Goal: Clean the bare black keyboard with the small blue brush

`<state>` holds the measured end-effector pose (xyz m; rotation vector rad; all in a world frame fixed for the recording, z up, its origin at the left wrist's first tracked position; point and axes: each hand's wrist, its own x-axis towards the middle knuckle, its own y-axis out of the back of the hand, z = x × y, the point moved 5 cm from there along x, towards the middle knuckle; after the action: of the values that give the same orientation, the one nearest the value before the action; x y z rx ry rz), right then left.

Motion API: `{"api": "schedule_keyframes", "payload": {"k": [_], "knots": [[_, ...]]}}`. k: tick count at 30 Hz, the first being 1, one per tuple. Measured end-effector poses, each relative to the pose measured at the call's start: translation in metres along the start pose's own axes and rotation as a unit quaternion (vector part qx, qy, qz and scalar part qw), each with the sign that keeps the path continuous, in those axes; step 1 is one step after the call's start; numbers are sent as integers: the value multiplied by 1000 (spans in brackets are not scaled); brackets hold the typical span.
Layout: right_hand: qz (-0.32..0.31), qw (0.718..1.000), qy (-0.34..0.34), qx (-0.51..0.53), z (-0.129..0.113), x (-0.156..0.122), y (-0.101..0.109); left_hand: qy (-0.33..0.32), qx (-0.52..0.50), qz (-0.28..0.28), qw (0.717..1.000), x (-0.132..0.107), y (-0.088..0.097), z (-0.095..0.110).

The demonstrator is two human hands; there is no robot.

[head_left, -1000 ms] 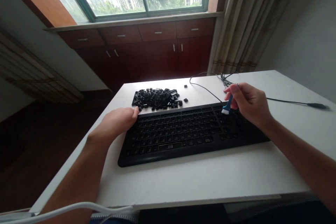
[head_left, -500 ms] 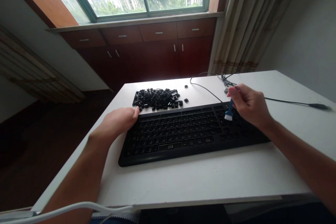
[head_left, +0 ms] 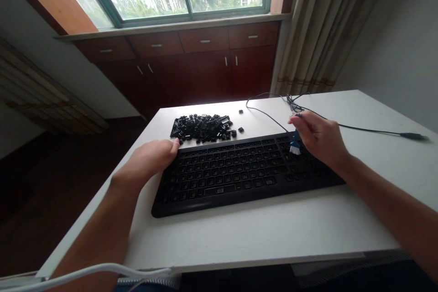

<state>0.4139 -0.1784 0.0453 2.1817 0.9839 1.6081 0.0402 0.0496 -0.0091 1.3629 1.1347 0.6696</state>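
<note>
A black keyboard (head_left: pixel 222 173) with its keycaps taken off lies on the white table (head_left: pixel 239 232), slightly askew. My left hand (head_left: pixel 155 155) grips its far left corner, the thumb at the top edge and the other fingers hidden. In my right hand (head_left: pixel 318 137) is a small blue brush (head_left: pixel 294 147), pinched by the handle with its white bristles down. The bristles are over the keyboard's right part, near the navigation keys; whether they touch it I cannot tell. Behind the keyboard a heap of loose black keycaps (head_left: pixel 201 127) lies close to my left fingertips.
Two stray keycaps sit right of the heap, one of them farther back (head_left: pixel 241 111). A black cable (head_left: pixel 267 116) runs from the keyboard to a tangled bundle behind my right hand. A white cable (head_left: pixel 102 268) crosses the near left edge. Wooden cabinets (head_left: pixel 191 73) stand beyond the table.
The brush and my right hand have shifted slightly left over the keyboard. My left hand keeps its hold on the corner. The whole view has moved a little.
</note>
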Motion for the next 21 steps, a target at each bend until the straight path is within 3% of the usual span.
{"api": "schedule_keyframes", "payload": {"k": [4, 8, 15, 21], "knots": [[47, 998, 50, 12, -6, 1, 3, 3, -6, 4, 1000, 0, 0, 0], [75, 997, 22, 25, -7, 2, 9, 4, -2, 7, 1000, 0, 1, 0], [-5, 999, -49, 18, -6, 0, 1, 2, -10, -2, 1000, -2, 3, 1], [13, 998, -44, 35, -7, -1, -2, -5, -15, -13, 1000, -1, 3, 1]]}}
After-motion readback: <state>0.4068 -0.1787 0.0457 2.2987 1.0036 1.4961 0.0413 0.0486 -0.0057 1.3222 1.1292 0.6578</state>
